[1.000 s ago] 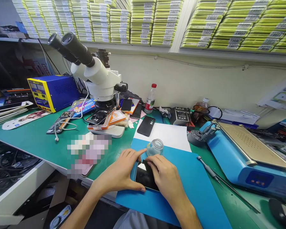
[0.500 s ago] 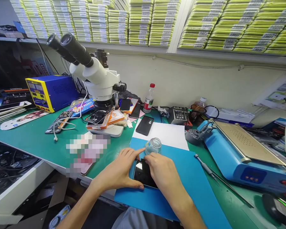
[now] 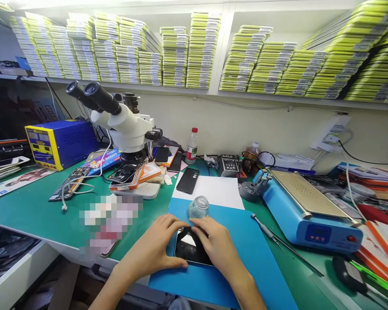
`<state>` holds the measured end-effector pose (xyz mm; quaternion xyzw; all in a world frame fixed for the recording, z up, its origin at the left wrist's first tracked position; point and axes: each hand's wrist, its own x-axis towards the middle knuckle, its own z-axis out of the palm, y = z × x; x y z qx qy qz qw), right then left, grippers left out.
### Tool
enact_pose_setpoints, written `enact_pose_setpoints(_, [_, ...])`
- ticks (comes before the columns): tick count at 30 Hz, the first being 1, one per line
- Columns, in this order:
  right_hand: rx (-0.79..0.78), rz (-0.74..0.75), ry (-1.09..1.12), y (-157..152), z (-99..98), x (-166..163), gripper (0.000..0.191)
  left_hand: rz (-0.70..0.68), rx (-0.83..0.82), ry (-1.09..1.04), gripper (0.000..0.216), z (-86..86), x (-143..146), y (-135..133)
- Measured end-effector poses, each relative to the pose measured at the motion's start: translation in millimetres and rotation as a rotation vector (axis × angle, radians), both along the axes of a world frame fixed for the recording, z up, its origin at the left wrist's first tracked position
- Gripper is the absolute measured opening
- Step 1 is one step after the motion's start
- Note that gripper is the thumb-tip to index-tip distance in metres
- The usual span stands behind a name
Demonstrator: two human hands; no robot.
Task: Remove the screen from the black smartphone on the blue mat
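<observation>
A smartphone [image 3: 190, 250] with a dark, glossy screen lies flat on the blue mat [image 3: 242, 249]. My left hand [image 3: 155, 243] spans its left end, thumb along the near edge and fingers at the far edge. My right hand [image 3: 216, 241] bends over the right part of the phone, its fingertips pressed together at the far edge. Whatever is between those fingertips is too small and dark to make out. Just beyond the fingers sits a small glass jar [image 3: 198, 207].
A black phone [image 3: 188, 181] lies on white paper [image 3: 218, 189] behind the jar. On the left stand a microscope [image 3: 126, 129] and a blue power unit [image 3: 71, 144]. To the right are a pen-like tool [image 3: 267, 231] and a blue heating plate machine [image 3: 310, 211].
The view has tilted up, showing more of the shelf. My right fingertips have shifted slightly along the phone's far edge, and the dark piece by them shows less. The phone stays on the mat.
</observation>
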<state>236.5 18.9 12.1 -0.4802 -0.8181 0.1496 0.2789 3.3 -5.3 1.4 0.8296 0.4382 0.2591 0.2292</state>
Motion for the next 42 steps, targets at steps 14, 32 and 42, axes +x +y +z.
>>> enact_pose_setpoints(14, [-0.068,-0.025,0.070,1.5,-8.1,-2.3,0.019,-0.006,0.045,0.012,0.080,-8.1,-2.2,1.9])
enact_pose_setpoints(32, [-0.070,-0.133,-0.008,-3.9,-0.1,-14.0,0.023,0.008,0.094,0.053,0.083,-9.1,-2.2,5.4])
enact_pose_setpoints(42, [-0.082,-0.157,-0.026,-3.8,0.9,-17.0,0.031,-0.004,0.052,0.032,0.083,-6.6,-1.4,7.0])
